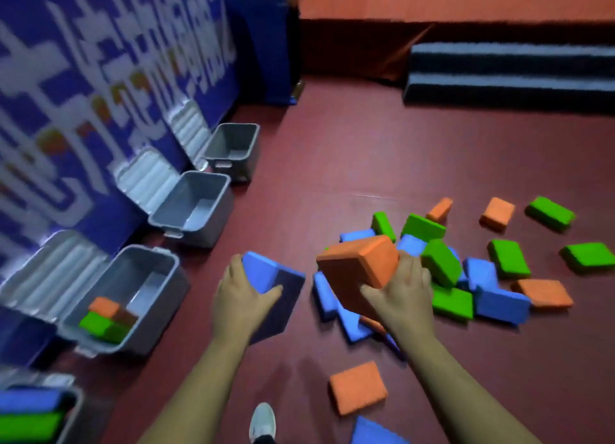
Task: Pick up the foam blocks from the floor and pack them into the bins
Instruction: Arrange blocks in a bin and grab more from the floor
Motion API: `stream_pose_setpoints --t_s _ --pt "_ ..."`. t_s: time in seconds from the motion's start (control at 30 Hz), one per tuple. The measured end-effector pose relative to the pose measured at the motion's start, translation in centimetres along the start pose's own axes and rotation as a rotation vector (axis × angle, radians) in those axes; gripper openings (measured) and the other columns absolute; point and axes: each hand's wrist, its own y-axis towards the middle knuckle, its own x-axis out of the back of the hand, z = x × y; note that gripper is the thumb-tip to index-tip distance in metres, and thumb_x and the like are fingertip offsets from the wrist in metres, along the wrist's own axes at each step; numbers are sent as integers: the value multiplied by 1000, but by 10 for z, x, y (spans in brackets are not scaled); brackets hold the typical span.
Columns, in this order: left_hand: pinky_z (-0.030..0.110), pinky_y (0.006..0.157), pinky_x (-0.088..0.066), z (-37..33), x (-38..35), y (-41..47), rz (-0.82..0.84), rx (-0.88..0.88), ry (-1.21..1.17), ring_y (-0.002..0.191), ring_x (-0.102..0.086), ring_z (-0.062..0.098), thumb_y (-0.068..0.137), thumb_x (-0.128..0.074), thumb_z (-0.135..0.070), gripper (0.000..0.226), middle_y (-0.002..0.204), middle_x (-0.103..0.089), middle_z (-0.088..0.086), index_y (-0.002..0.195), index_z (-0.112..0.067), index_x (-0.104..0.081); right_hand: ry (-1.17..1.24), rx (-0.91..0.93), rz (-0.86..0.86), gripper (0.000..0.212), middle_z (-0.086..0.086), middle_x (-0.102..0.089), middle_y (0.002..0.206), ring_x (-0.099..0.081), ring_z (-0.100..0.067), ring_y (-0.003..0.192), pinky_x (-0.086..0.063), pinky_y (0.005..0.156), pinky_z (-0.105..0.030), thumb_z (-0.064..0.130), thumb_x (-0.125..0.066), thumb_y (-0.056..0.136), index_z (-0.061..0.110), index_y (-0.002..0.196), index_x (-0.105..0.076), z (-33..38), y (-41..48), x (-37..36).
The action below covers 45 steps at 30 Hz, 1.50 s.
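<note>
An indoor play hall: red floor (349,150), blue printed banner (100,77), striped steps (509,74), scattered foam blocks (357,387).

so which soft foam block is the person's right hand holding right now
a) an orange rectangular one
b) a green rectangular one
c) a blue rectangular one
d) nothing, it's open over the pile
a: the right hand grips the orange rectangular foam block above the pile, while the left hand holds the blue rectangular foam block.
</note>
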Motion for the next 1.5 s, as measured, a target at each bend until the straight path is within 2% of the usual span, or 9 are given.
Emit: stream_pose_setpoints --t_s 0.17,0.3,0.4,0.47,0.67,0.8,1.0,1.33,1.5 --pt "43 84 -47 137 90 11 -196 235 -8 110 -58 38 63 -85 -43 83 121 -59 18 126 -9 -42 36 261 152 77 -23 -57 112 -51 -44 107 -41 90 -52 41 -78 61 -1 120 -53 148 -16 -76" --pt "45 81 -48 237 153 30 -305 410 7 107 -59 39 63 -84 -45 84 121 -59 18 127 -11 -41 74 433 251 72 -21 -57 110 -52 -43 104 -40 86 -50 38 -82 65 0 119 -53 262 -29 -140" --pt "45 81 -48 306 199 51 -383 469 35 110 -57 39 64 -84 -43 83 121 -59 17 127 -10 -42 94 538 326 78 -17 -56 112 -50 -40 105 -40 87 -48 50 -69 64 3 124 -51 341 -43 -187" --pt "45 82 -48 343 226 68 -419 511 64 109 -57 39 65 -83 -43 80 120 -59 17 126 -10 -41 121 582 358 79 -16 -56 111 -50 -39 104 -40 87 -46 53 -61 62 4 123 -51 382 -50 -211" --pt "44 84 -48 401 282 126 -496 567 68 109 -56 38 67 -81 -43 78 118 -59 14 125 -9 -41 112 615 417 85 -15 -56 111 -50 -38 104 -39 87 -43 58 -61 62 4 126 -51 452 -39 -257" --pt "44 85 -47 425 292 171 -511 582 67 111 -56 36 68 -80 -45 81 121 -58 12 129 -11 -39 72 604 450 80 -16 -55 116 -48 -37 109 -37 91 -44 36 -84 68 5 132 -49 483 -13 -292" --pt "43 83 -49 462 282 251 -496 678 40 111 -56 34 69 -79 -46 77 121 -58 10 127 -13 -38 102 605 536 78 -15 -55 119 -47 -36 112 -40 95 -46 34 -84 66 4 129 -49 549 41 -374" --pt "41 87 -48 532 246 395 -548 1080 -42 117 -54 33 69 -81 -43 85 134 -51 9 135 -10 -38 39 884 755 74 -19 -56 112 -49 -41 105 -44 88 -50 41 -82 64 3 118 -50 730 159 -560" --pt "40 82 -48 569 217 464 -473 1167 3 114 -56 34 70 -78 -46 82 129 -55 10 133 -11 -39 -66 974 825 78 -20 -56 111 -49 -41 104 -44 91 -51 41 -82 63 1 121 -49 773 184 -643"
